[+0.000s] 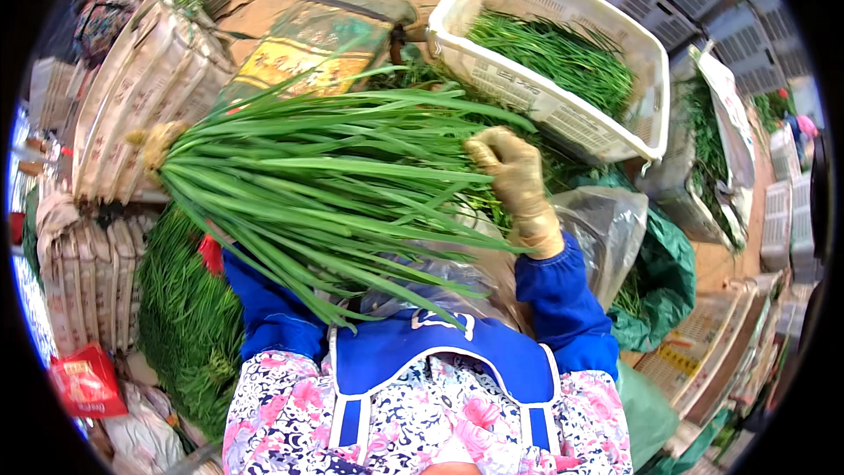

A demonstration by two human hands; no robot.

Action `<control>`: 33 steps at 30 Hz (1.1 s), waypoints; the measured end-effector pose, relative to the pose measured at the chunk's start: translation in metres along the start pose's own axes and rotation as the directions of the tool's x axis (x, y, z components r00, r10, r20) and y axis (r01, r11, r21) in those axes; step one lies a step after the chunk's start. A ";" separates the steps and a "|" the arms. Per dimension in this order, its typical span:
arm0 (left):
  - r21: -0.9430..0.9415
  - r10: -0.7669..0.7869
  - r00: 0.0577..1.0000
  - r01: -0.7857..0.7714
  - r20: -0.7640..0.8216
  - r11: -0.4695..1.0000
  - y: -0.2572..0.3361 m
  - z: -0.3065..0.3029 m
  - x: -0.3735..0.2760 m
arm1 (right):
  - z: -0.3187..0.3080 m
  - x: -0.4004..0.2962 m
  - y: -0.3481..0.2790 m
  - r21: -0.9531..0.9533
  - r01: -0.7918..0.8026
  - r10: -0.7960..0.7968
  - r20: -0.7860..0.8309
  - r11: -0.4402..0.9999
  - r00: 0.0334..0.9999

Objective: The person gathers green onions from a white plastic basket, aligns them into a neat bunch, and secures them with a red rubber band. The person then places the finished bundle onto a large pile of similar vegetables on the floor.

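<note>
A large bunch of long, flat green leaves, resembling Chinese chives, fans out sideways in front of my chest. At its gathered left end, my left hand in a tan glove grips the stems; the leaves cover most of that forearm. My right hand, also gloved, is at the loose leaf tips on the right. Its fingers are bent, and motion blur hides whether any leaves are pinched between them. Below the bunch is the blue apron that I wear over a floral top.
A white plastic crate beyond my right hand holds cut greens. A green and yellow printed sack lies ahead. On the left are stacked folded crates and a heap of greens. Clear plastic bulges beside my right sleeve.
</note>
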State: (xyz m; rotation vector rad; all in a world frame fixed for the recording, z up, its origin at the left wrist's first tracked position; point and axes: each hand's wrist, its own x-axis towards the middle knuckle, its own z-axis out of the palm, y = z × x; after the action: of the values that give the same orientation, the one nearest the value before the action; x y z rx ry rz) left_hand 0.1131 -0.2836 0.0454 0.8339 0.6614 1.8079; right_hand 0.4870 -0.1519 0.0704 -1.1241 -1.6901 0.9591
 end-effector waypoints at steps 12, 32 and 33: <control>0.013 -0.198 0.977 0.198 0.081 0.980 -0.005 0.016 0.043 | -0.026 0.033 -0.120 0.065 0.535 -0.534 0.231 0.842 0.813; -0.186 -0.238 0.969 0.245 0.059 0.951 -0.025 0.034 0.047 | 0.033 0.027 -0.093 -0.130 0.449 -0.385 0.340 0.884 0.858; -0.192 -0.246 0.967 0.254 0.066 0.948 -0.026 0.032 0.046 | 0.035 0.027 -0.092 -0.131 0.435 -0.376 0.323 0.891 0.868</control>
State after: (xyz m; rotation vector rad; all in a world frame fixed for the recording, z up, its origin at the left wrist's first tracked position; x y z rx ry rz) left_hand 0.1407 -0.2289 0.0563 0.6219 0.5238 1.5921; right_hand 0.4231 -0.1584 0.1500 -0.7181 -2.1964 0.7153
